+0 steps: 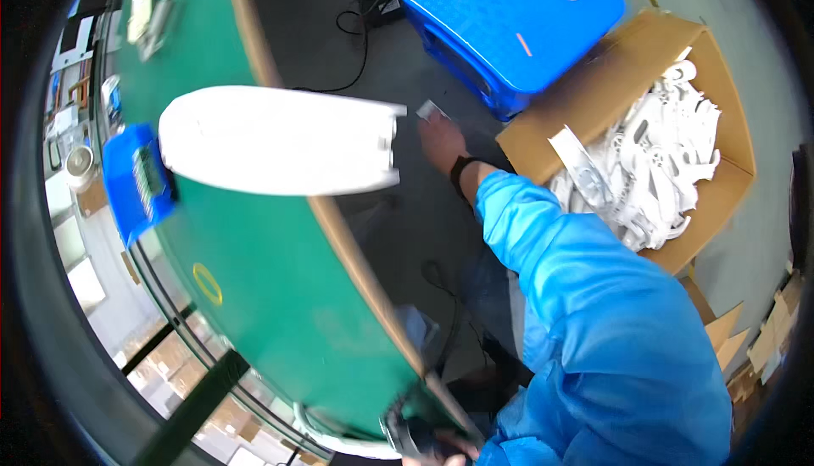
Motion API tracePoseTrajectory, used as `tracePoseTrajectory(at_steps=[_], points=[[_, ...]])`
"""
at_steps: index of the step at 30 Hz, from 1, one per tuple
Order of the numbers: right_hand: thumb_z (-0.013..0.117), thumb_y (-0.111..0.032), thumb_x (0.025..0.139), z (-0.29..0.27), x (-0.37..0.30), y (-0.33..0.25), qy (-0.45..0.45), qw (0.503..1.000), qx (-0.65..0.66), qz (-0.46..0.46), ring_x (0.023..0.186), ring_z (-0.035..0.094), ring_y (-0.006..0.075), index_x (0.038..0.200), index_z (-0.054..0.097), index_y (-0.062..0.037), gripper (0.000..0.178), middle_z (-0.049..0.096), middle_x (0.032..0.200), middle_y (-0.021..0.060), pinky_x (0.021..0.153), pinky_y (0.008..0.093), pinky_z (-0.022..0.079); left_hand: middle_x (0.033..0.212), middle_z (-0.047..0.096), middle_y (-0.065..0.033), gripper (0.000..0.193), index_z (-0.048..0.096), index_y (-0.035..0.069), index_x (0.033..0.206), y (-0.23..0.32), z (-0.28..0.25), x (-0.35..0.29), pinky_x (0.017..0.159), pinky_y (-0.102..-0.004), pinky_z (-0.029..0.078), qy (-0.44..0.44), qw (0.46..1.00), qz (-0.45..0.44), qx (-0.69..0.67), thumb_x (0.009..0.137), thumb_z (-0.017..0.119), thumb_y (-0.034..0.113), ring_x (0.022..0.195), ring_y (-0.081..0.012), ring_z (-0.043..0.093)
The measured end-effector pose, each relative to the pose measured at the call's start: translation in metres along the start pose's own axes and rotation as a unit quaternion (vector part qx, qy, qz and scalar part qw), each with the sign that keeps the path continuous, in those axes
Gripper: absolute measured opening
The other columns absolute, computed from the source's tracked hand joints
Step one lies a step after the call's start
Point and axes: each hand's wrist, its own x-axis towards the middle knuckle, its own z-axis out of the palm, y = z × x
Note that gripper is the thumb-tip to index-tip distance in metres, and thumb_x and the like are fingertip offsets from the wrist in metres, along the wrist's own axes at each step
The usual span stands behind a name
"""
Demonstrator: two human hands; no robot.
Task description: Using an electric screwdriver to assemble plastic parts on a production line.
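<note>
My right hand [443, 139], with a black band at its wrist, reaches over the floor beyond the table edge. Its fingers are closed on a small whitish piece [429, 111], blurred and mostly covered. To its left, a long white plastic shell [280, 139] with a rounded far-left end and a notched right end juts past the table edge. At the bottom, my left hand [454, 451] is partly cut off by the frame. It is against a dark handheld tool [413, 435] by the table edge; blur hides the tool's kind and the fingers' grip.
A green table [254, 271] with a wooden edge fills the left. A blue bin [127, 186] and a yellow ring [207, 284] are on that side. Right of my hand stand a blue plastic stool [509, 16] and a cardboard box [729, 118] of white parts. Cables [365, 50] lie on the floor.
</note>
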Motion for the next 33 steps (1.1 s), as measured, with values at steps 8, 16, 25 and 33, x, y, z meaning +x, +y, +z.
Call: tracePoseTrajectory(at_steps=[8, 16, 25, 33], points=[[0.06, -0.01, 0.082, -0.298, -0.064, -0.025, 0.163, 0.964, 0.195, -0.073, 0.078, 0.063, 0.0279, 0.087, 0.064, -0.0033, 0.008, 0.063, 0.083, 0.0167, 0.068, 0.0367, 0.05, 0.073, 0.061, -0.0126, 0.032, 0.045, -0.003, 0.118, -0.033, 0.006, -0.05, 0.048, -0.027, 0.051, -0.023, 0.986, 0.114, -0.12, 0.096, 0.053, 0.018, 0.051, -0.0185, 0.06], [0.067, -0.026, 0.083, -0.415, -0.216, 0.143, -0.07, 0.956, -0.25, 0.136, 0.092, 0.066, 0.0363, 0.11, 0.059, -0.002, 0.037, 0.067, 0.102, 0.0213, 0.082, 0.0451, 0.051, 0.066, 0.059, -0.0064, 0.018, 0.049, 0.004, 0.092, -0.027, 0.023, -0.043, 0.045, -0.0247, 0.047, -0.022, 0.979, 0.155, -0.132, 0.096, 0.059, 0.019, 0.048, -0.0143, 0.059], [0.055, -0.014, 0.089, -0.277, -0.225, 0.062, -0.161, 0.824, -0.303, -0.451, 0.129, 0.045, 0.0322, 0.135, 0.044, 0.0008, 0.049, 0.051, 0.135, 0.019, 0.106, 0.0445, 0.037, 0.079, 0.063, -0.0107, 0.038, 0.056, 0.002, 0.106, -0.101, -0.015, -0.164, 0.058, -0.0335, 0.051, 0.025, 0.946, 0.302, 0.114, 0.081, 0.077, 0.023, 0.067, -0.0194, 0.066], [0.055, -0.038, 0.091, -0.3, -0.27, 0.045, -0.387, 0.603, -0.61, -0.338, 0.124, 0.049, 0.0372, 0.153, 0.01, -0.0079, 0.083, 0.04, 0.146, 0.0187, 0.101, 0.0538, 0.04, 0.087, 0.067, -0.0122, 0.042, 0.061, 0.004, 0.108, -0.256, -0.05, -0.354, 0.064, -0.0344, 0.052, 0.139, 0.97, 0.201, 0.0, 0.075, 0.082, 0.021, 0.073, -0.0297, 0.067]])
